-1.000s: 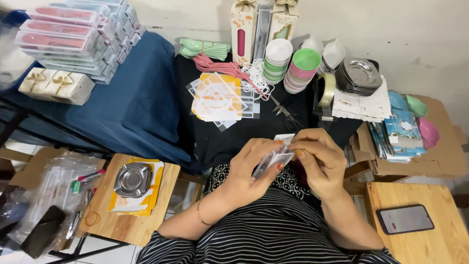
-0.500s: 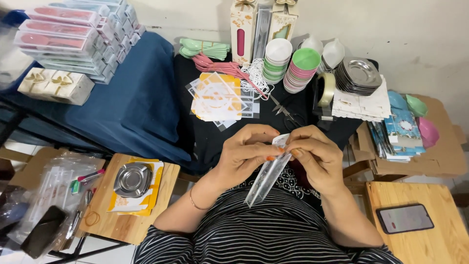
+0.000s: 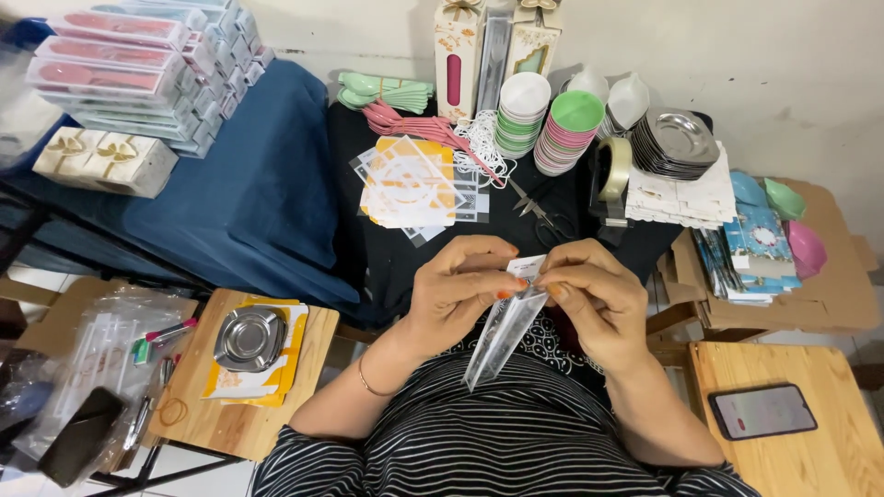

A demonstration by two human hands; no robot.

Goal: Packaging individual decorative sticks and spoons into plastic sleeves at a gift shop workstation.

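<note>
A: Start close in. What do the hands have?

B: The left hand (image 3: pixel 453 293) and the right hand (image 3: pixel 594 299) meet just above the striped lap. Both pinch the top edge of a narrow clear plastic sleeve (image 3: pixel 502 336), thumb against fingertips, fingers curled tight on it. The sleeve hangs down toward six o'clock, tilted a little left.

A: Anything inside it?

B: Something pale shows through, but I cannot tell what. A white strip stands at its mouth, between the fingertips. I would judge this piece to be in the middle of packing or sealing, not finished.

A: And to the sides?

B: At eight o'clock a small wooden board holds a steel dish (image 3: pixel 249 337) on a yellow card. At four o'clock a phone (image 3: pixel 762 410) lies on another wooden top.

A: Farther out?

B: At twelve o'clock, on the black cloth, a pile of white-and-yellow cards (image 3: pixel 410 184) waits, with scissors (image 3: pixel 541 210) and a tape roll (image 3: pixel 615 169) at one o'clock. Beyond them stand stacked bowls (image 3: pixel 576 127) and steel trays (image 3: pixel 680 140). At ten o'clock clear boxes (image 3: pixel 120 69) are stacked, seemingly filled. Plenty of loose stock suggests much work is left.
</note>
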